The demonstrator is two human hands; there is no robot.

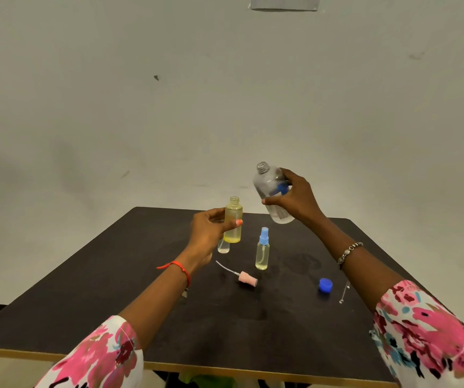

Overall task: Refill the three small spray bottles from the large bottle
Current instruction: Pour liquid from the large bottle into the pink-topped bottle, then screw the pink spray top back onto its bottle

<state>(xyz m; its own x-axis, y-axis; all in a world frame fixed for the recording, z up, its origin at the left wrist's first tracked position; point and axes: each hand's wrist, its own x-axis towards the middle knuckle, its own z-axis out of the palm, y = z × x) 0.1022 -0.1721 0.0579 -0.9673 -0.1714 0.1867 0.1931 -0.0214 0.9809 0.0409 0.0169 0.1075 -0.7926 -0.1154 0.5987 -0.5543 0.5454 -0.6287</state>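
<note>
My left hand [208, 229] holds a small yellowish spray bottle [233, 221] upright above the table, its neck open with no cap. My right hand [295, 198] grips the large clear bottle [270, 189], uncapped and tilted slightly left, higher and to the right of the small bottle. Another small bottle with a blue spray top [263, 250] stands on the black table [113, 289]. A third small clear bottle [223, 247] stands partly hidden behind my left hand. A pink spray head with its tube [246, 277] lies on the table.
The large bottle's blue cap [325, 284] lies on the table at the right, beside a thin metal chain [344, 295]. A plain white wall stands behind the table. The table's front edge runs close to my sleeves.
</note>
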